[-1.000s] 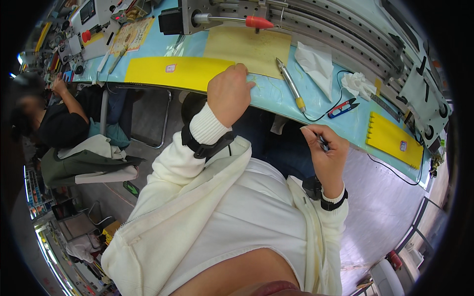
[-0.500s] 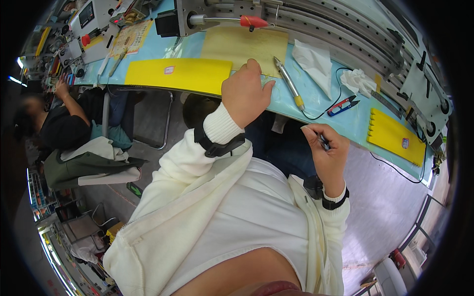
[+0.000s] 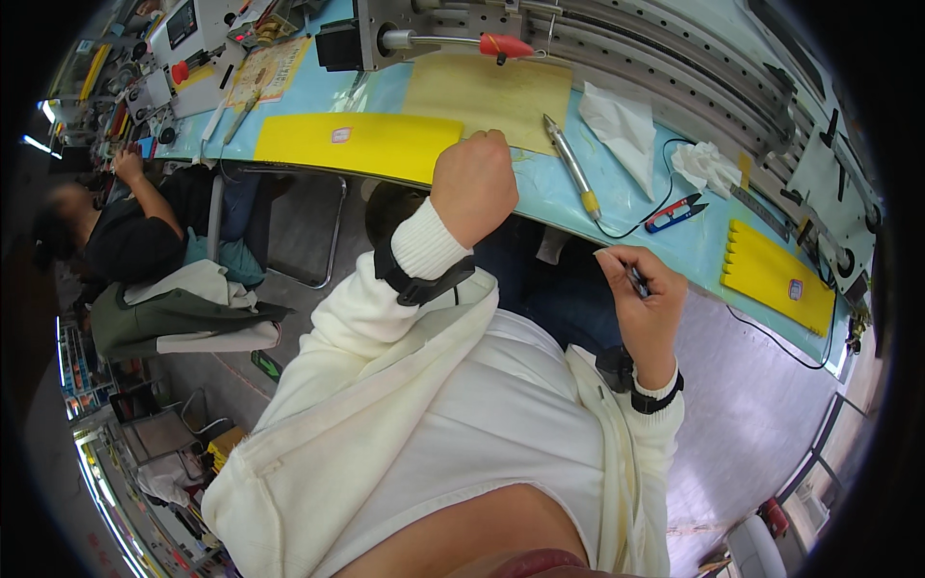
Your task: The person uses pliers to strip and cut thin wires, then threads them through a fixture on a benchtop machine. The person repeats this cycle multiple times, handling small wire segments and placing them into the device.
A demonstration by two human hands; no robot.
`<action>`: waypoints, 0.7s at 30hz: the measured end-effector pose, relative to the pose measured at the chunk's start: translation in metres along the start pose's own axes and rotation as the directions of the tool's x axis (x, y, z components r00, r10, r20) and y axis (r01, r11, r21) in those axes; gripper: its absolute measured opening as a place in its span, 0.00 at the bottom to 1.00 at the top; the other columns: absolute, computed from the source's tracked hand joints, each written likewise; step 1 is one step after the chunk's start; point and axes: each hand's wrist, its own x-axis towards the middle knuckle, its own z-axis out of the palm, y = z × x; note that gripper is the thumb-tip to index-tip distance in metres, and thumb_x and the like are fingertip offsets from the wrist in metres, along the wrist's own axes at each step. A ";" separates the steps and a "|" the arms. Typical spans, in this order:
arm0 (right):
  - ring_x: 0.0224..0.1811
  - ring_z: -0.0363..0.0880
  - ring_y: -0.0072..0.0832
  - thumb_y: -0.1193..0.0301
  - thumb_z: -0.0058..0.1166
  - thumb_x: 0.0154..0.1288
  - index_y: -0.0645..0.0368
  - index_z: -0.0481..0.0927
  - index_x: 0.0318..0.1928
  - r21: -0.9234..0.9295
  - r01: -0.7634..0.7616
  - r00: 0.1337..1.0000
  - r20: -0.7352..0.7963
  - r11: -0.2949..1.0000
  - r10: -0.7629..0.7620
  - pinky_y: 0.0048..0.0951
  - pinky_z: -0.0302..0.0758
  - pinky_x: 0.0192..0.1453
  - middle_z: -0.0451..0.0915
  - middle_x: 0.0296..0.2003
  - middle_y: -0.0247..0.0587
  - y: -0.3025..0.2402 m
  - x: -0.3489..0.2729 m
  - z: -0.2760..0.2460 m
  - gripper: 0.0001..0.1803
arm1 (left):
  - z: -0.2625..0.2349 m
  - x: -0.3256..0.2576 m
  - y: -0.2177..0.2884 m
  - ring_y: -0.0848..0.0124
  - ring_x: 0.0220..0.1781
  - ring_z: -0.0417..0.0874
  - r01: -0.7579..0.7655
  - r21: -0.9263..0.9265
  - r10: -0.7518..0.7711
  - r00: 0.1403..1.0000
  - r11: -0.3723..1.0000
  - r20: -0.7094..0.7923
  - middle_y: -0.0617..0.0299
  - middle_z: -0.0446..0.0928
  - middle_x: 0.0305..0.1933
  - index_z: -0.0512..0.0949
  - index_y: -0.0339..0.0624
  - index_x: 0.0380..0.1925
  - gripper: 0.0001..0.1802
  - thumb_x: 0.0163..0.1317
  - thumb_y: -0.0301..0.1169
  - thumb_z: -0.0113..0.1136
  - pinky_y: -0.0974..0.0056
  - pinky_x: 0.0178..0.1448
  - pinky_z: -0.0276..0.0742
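Note:
My left hand (image 3: 474,185) is a closed fist resting on the near edge of the light blue workbench (image 3: 549,188), at the right end of a long yellow sheet (image 3: 356,144) and below a tan mat (image 3: 487,96). Whether it pinches anything is hidden. My right hand (image 3: 644,297) hovers below the bench edge, fingers closed on a small dark pen-like tool (image 3: 636,279). A soldering-iron-like tool with a yellow grip (image 3: 570,169) lies on the bench between the two hands.
Red-handled snips (image 3: 674,212), white tissues (image 3: 619,120) and a second yellow sheet (image 3: 776,275) lie to the right. A metal rail with a red-handled lever (image 3: 501,45) runs along the back. Another person (image 3: 106,236) sits at the left, beside a chair (image 3: 299,231).
My left hand has slid right along the bench edge, from over the yellow sheet to its right end, and closed into a fist. My right hand has barely moved.

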 end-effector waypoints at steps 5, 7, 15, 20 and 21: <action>0.24 0.67 0.16 0.80 0.65 0.62 0.66 0.83 0.35 0.039 -0.036 0.999 -0.036 0.999 0.037 0.18 0.66 0.31 0.79 0.22 0.32 0.003 -0.001 -0.001 0.03 | -0.027 -0.013 -0.016 0.48 0.32 0.82 0.047 -0.255 -0.063 0.997 0.966 -0.054 0.45 0.80 0.30 0.77 0.33 0.32 0.06 0.62 0.27 0.58 0.51 0.39 0.77; 0.24 0.67 0.16 0.80 0.65 0.62 0.66 0.83 0.35 0.040 -0.050 0.998 -0.037 0.998 0.051 0.19 0.66 0.31 0.78 0.22 0.32 0.005 -0.001 -0.001 0.03 | -0.040 -0.018 -0.024 0.48 0.33 0.82 0.110 -0.358 -0.125 0.992 0.927 -0.021 0.46 0.80 0.31 0.77 0.34 0.34 0.06 0.62 0.27 0.60 0.52 0.40 0.77; 0.24 0.68 0.16 0.79 0.66 0.61 0.66 0.84 0.34 0.006 -0.037 0.999 0.018 0.999 0.037 0.19 0.66 0.31 0.80 0.23 0.32 0.001 0.003 0.006 0.04 | -0.039 -0.020 -0.028 0.57 0.28 0.82 0.057 -0.283 -0.084 0.993 0.958 -0.084 0.48 0.81 0.27 0.80 0.31 0.34 0.10 0.61 0.30 0.63 0.58 0.35 0.76; 0.24 0.68 0.16 0.80 0.66 0.61 0.66 0.84 0.35 0.007 -0.019 1.000 -0.008 1.000 0.019 0.19 0.66 0.31 0.80 0.23 0.32 0.002 0.001 0.004 0.03 | -0.017 -0.019 -0.012 0.48 0.30 0.83 0.082 0.000 -0.082 0.997 0.997 0.011 0.48 0.81 0.25 0.80 0.33 0.31 0.12 0.55 0.33 0.65 0.51 0.37 0.78; 0.24 0.68 0.16 0.80 0.66 0.61 0.66 0.84 0.35 0.003 -0.034 0.999 -0.008 0.999 0.034 0.19 0.67 0.31 0.80 0.23 0.32 0.003 0.000 0.003 0.03 | -0.014 -0.015 -0.012 0.48 0.30 0.83 0.074 0.014 -0.075 0.996 0.997 0.040 0.48 0.81 0.25 0.80 0.34 0.31 0.11 0.54 0.32 0.64 0.51 0.37 0.78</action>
